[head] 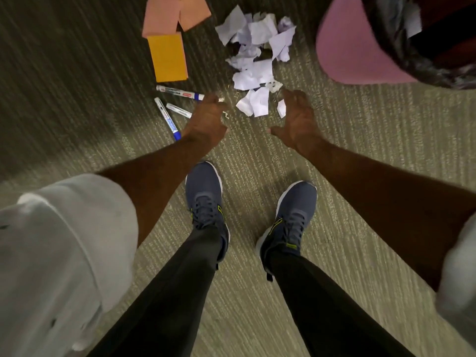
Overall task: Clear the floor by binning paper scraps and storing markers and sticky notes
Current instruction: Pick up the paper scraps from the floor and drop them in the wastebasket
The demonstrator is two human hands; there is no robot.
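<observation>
Both hands empty and spread, gripping nothing: left hand (206,119) palm down with fingers loosely curled, right hand (298,122) opened wide with thumb pointing inward, hovering over bare carpet (360,155) just short of the litter. Farthest left on the floor, three whiteboard markers (170,109) with white barrels and blue caps, lying near one another at different angles, the lowest cap just beside the left wrist. Beyond the markers, an orange sticky-note pad (168,57), with pink sticky notes (175,12) touching its far edge and running off the top of the view. Further right, a loose heap of torn and crumpled white paper scraps (255,47), the nearest pieces lying between the two hands' fingertips, one small scrap just beside the right hand's fingers. At upper right, a pink waste bin (353,50) lined with a dark bag, white paper already visible inside. Lower down, two grey-blue sneakers (206,191) planted on the carpet, black trousers above them, pale sleeves at both edges, all somewhat motion-blurred.
</observation>
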